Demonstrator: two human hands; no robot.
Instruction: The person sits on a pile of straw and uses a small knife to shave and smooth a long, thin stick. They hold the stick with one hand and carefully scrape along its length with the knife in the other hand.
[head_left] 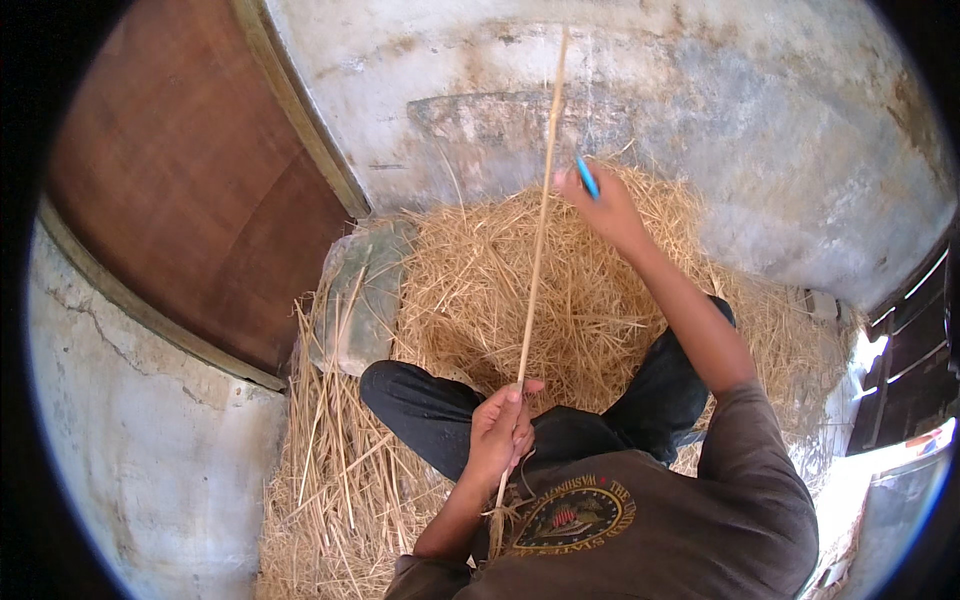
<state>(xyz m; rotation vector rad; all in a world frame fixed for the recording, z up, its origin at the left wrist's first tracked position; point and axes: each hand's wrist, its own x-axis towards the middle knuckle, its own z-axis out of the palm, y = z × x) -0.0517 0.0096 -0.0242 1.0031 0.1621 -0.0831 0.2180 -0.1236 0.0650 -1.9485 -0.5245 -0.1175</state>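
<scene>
Person sitting cross-legged in the straw, long pale stalk point(541, 230) in one hand, blue stick-like thing point(587, 178) in the other.
Head view: left hand point(502, 430), near side, is pinching the stalk low down, and it runs up to the far wall point(680, 110); right hand point(603, 208), farther out, is curled round the blue thing, just right of the stalk, can't tell if they touch. Loose straw point(590, 300) is everywhere, brown door point(200, 180) far left.

Loose straw point(600, 290) thickly covers the floor point(818, 450).
</scene>
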